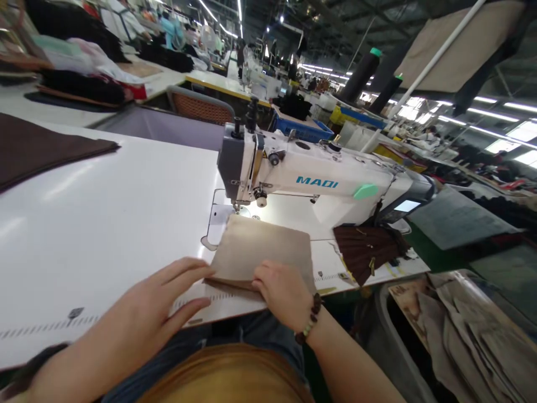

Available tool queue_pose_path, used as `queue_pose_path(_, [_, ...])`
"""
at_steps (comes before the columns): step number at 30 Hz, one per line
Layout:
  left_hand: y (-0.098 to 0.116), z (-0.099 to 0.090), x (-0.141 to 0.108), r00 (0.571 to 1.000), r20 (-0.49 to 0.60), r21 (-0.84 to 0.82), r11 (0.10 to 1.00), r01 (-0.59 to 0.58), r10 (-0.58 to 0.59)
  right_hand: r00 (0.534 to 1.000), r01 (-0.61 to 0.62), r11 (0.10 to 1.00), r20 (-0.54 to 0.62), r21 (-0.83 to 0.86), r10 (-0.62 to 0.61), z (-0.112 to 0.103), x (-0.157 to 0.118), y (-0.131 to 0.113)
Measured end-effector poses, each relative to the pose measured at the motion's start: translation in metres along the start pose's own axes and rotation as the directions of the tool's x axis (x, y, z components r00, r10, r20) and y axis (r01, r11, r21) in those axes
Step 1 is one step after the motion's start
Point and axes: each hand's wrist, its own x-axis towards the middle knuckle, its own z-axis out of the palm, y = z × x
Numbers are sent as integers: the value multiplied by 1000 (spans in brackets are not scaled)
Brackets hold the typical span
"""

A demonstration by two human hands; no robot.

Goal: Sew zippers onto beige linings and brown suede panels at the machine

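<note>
A beige layered cloth piece [264,243] lies on the white table under the front of the sewing machine [310,173], its far corner close to the needle area [237,208]. My left hand [163,299] has its fingers spread, the fingertips touching the cloth's near left corner. My right hand [281,288], with a beaded bracelet at the wrist, pinches the near edge of the cloth between thumb and curled fingers.
Brown zippers and cloth [369,246] lie right of the machine. Dark brown fabric [46,148] rests at the far left of the white table [126,212]. A grey bin [390,336] with beige pieces [465,330] stands at the lower right. Other workstations lie beyond.
</note>
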Motion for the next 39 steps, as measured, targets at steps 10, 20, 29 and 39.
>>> queue_pose_path(10, [-23, 21, 47, 977, 210, -233, 970, 70, -20, 1000, -11, 987, 17, 159, 8, 3, -14, 14])
queue_pose_path(20, [-25, 30, 47, 979, 162, -52, 990, 133, -123, 996, -72, 997, 49, -39, 74, -1, 3, 22])
queue_pose_path(29, [-15, 26, 35, 961, 97, 281, 919, -276, 259, 989, -120, 993, 82, -9, 121, -4, 5, 15])
queue_pose_path(39, [-18, 36, 97, 913, 295, 335, 864, -374, 281, 998, 58, 919, -34, 391, -49, 5, 16, 24])
